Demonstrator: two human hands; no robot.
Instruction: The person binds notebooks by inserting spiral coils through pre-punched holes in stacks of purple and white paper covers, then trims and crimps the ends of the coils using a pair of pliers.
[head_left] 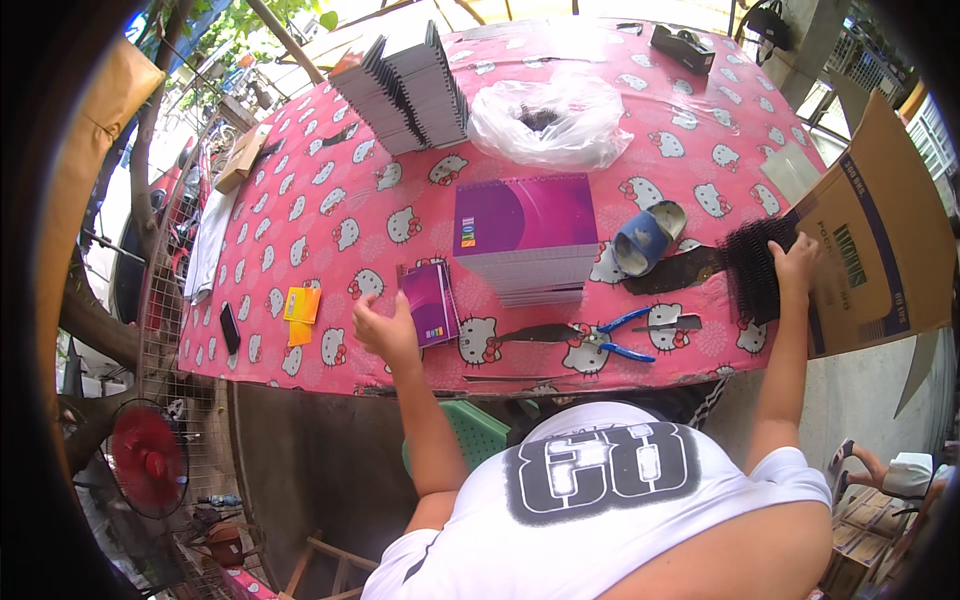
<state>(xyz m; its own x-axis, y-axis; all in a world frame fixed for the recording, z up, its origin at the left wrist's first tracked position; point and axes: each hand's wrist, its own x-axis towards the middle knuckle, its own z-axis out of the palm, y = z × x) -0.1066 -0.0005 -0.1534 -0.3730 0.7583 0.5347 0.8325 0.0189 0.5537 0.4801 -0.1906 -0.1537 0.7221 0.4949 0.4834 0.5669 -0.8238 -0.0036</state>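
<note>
Resting at the black spiral coils [752, 270], well to the right of the tall purple notebook stack [525, 235], the right hand [797, 258] is bending its fingers over the bundle's outer edge; whether they are pinching one coil, several or none, I cannot tell; the left hand [385, 325] is hovering on the tall stack's left, just beside a small pile of purple notebooks [430, 300], its fingers half curled and its thumb standing apart; whether it is holding anything thin, I cannot tell.

Separating a single coil from its end would probably be working better than tugging mid-bundle, since the loops are looking closely nested and apt to snag; steadying the small pile lightly would likely be keeping its edges square.

The coils are forming a dense, ridged mat, apparently of springy plastic; the tall stack is showing a smooth, glossy cover above layered pale page edges; behind it, a crumpled translucent bag [500, 128] is lying in soft folds; to its right, a rounded blue slipper [645, 240] is sitting; farther right, a stiff brown cardboard box [880, 220] is standing beside the coils; on its near side, pliers [598, 337] are spreading curved blue handles across the pink patterned tablecloth [300, 260].
</note>
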